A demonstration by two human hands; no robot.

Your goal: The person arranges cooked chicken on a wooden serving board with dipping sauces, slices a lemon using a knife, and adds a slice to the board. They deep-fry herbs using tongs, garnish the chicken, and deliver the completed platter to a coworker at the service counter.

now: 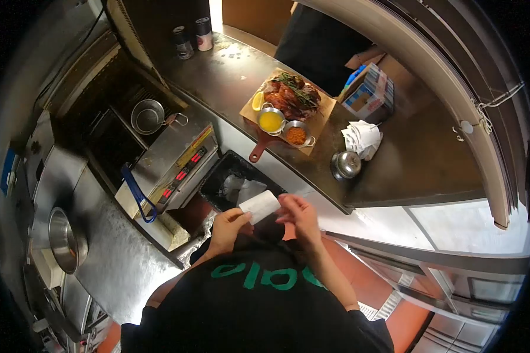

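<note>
Between my hands, in front of my chest, is a small white paper slip [259, 206], like an order ticket. My left hand [227, 230] pinches its lower left edge between thumb and fingers. At the slip's right edge, my right hand [299, 213] has curled fingers that grip the paper's corner. Below the slip stands a black bin [209, 187] with crumpled light wrapping inside. On the counter beyond, a paper-lined wooden board [258, 152] carries roasted meat [291, 97] with herbs, a lemon wedge [258, 101], a cup of yellow sauce [271, 121] and a cup of orange-red seasoning [296, 136].
A call bell [345, 165] sits beside a stack of paper slips [362, 140] and a box [369, 93] on the counter [418, 170]. To the left are a fryer [174, 170] with a strainer [148, 116] and a steel bowl [68, 240]. Someone in dark clothing [321, 44] stands across.
</note>
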